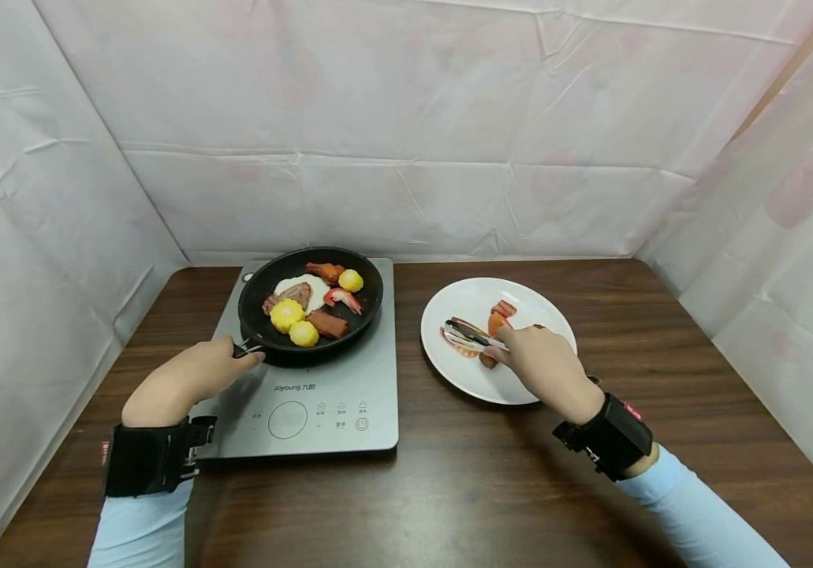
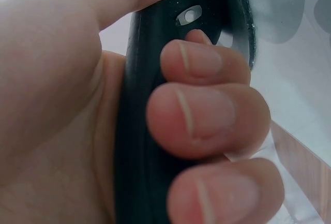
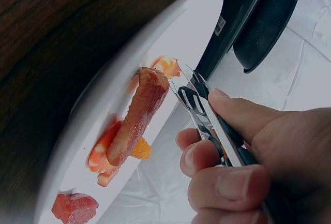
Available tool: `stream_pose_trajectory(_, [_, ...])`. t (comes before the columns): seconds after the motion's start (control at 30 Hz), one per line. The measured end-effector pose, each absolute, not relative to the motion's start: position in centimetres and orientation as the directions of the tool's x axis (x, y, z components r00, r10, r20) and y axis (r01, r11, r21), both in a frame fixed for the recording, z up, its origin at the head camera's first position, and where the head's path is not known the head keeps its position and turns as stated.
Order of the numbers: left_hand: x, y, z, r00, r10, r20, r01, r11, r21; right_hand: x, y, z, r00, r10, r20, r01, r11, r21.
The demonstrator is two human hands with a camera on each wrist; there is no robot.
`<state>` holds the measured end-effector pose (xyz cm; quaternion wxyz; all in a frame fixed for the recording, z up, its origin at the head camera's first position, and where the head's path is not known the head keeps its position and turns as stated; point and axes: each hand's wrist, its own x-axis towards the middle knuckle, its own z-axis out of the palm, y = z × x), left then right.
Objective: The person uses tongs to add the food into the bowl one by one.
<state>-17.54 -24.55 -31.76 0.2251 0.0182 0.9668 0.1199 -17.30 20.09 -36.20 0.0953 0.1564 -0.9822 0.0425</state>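
My left hand [image 1: 196, 375] grips the black handle [image 2: 132, 141] of a frying pan [image 1: 369, 312], fingers curled round it. In the pan lie a fried egg [image 1: 317, 290], a piece of meat [image 1: 297, 295], several yellow round pieces [image 1: 285, 315], a drumstick-like piece [image 1: 325, 272], a red-and-white piece [image 1: 342, 298] and a brown block [image 1: 328, 323]. My right hand [image 1: 546, 364] holds metal tongs [image 3: 220, 128] over a white plate [image 1: 446, 306]. Just beside the tong tips are a long brown meat piece [image 3: 138, 118] and a shrimp-like piece [image 3: 166, 66].
Under the pan is a grey induction cooker [image 1: 371, 394] with touch controls. Other food on the plate includes bacon [image 1: 503, 308] and a red chunk [image 3: 75, 207]. The wooden table [image 1: 449, 489] meets white cloth walls [image 1: 406, 197] at the back and sides.
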Motion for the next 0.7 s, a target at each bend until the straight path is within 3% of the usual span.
stream_pose_trajectory(0.7, [-17.44,-24.48,-31.67,-0.899,0.086,-0.430,-0.019,0.972,0.236,-17.14,20.55,-35.69,-0.927,-0.304,0.221,-0.321,0.946,-0.043])
